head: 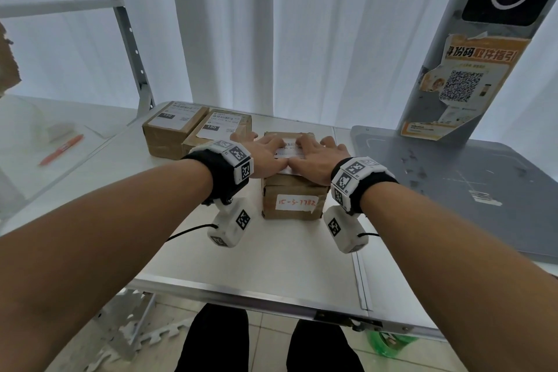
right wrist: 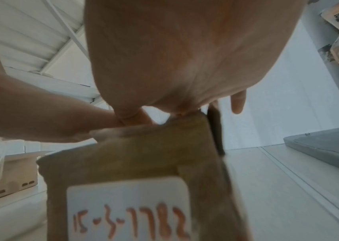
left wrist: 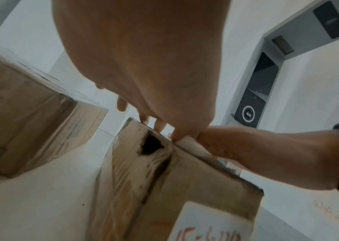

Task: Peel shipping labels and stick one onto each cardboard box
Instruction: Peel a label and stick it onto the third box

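On the white tabletop (head: 271, 257), nearest the person, a taped cardboard box (head: 294, 196) stands with a white shipping label (head: 290, 151) on its top, and the left hand (head: 262, 157) and right hand (head: 314, 160) lie flat on that label with fingers spread and thumbs meeting, pressing it down. Two more boxes (head: 193, 130), each already labelled, sit just behind to the left. Thin and limp, the label probably creases easily, so smoothing from the middle outward seems wise, while the stiff, light-looking box is best held by its sides.
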